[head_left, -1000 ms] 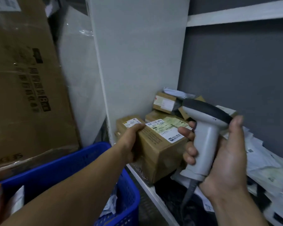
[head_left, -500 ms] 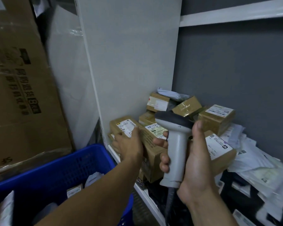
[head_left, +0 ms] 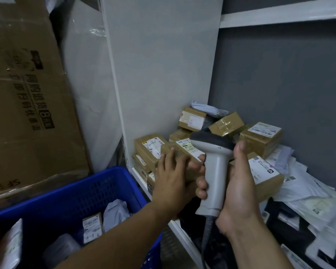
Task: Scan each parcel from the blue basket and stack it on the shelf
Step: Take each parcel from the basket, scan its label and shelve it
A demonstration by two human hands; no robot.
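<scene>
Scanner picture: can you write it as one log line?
left hand: rests on cardboard parcel on shelf | right hand: grips barcode scanner | blue basket: holds more parcels

One scanner (head_left: 211, 171), one blue basket (head_left: 76, 191), two hands (head_left: 173, 179) (head_left: 239, 193), at least eight brown boxes (head_left: 260, 138).

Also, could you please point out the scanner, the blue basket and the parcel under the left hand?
scanner (head_left: 215, 167): head view, on its grey handle.
basket (head_left: 105, 174): head view, on its far rim.
parcel (head_left: 184, 147): head view, on its top label.
</scene>
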